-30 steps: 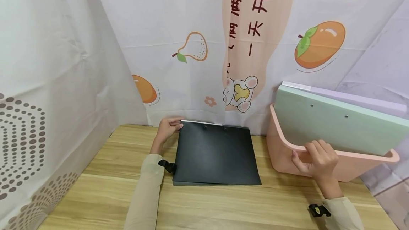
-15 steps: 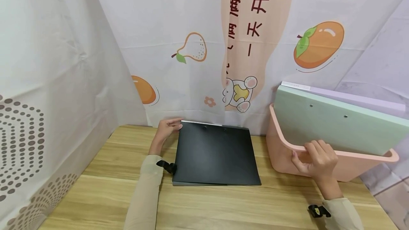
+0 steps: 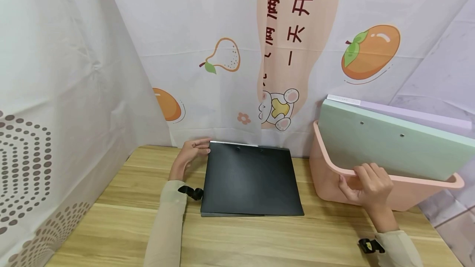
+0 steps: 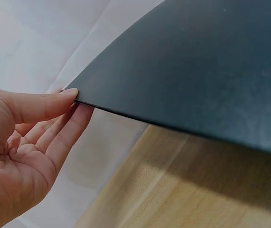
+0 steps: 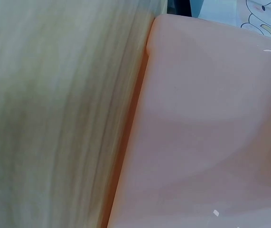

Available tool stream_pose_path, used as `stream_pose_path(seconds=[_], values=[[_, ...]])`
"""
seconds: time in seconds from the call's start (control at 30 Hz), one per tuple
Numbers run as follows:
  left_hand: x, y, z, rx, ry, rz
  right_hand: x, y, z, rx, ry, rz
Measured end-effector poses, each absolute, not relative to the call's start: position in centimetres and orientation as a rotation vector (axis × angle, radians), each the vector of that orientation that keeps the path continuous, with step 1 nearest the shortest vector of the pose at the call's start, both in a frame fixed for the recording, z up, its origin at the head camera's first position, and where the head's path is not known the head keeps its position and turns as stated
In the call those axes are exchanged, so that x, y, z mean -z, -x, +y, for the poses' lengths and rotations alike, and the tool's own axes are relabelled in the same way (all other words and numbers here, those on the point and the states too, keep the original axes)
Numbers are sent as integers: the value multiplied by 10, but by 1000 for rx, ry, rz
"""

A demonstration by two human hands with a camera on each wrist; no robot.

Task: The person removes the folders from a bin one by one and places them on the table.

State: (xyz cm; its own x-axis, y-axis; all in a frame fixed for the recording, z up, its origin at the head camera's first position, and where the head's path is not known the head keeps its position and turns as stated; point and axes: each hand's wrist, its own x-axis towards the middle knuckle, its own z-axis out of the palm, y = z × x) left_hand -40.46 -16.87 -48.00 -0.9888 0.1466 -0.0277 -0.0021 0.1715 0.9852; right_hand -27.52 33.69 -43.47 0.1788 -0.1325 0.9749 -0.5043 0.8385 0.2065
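Observation:
A black file folder [image 3: 252,180] lies on the wooden table, two small rivets near its far edge and a white strip along that edge. My left hand [image 3: 189,154] is at its far left corner. In the left wrist view the left hand [image 4: 35,128] pinches that corner, thumb on top and fingers beneath. On the right, my right hand [image 3: 371,186] grips the near rim of a pink plastic bin [image 3: 326,184], fingers hooked over it and thumb at the handle opening. The right wrist view shows only the bin's wall [image 5: 206,118], not the hand.
A mint green folder [image 3: 386,143] leans in the bin, with a lilac folder [image 3: 419,112] behind it; both rise well above the rim. A white printed curtain [image 3: 208,94] hangs behind the table's far edge. Bare wood [image 3: 241,242] lies nearer than the black folder.
My left hand has shifted very slightly left and nearer at the folder's corner, and its wrist has turned a little. The right hand, bin and its folders stay as they were.

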Motion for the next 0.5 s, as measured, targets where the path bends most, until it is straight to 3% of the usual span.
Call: stream_pose_path(seconds=[0.5], values=[[483, 406, -163, -2009, -46, 2214, 434, 275, 336, -279, -552, -1389]])
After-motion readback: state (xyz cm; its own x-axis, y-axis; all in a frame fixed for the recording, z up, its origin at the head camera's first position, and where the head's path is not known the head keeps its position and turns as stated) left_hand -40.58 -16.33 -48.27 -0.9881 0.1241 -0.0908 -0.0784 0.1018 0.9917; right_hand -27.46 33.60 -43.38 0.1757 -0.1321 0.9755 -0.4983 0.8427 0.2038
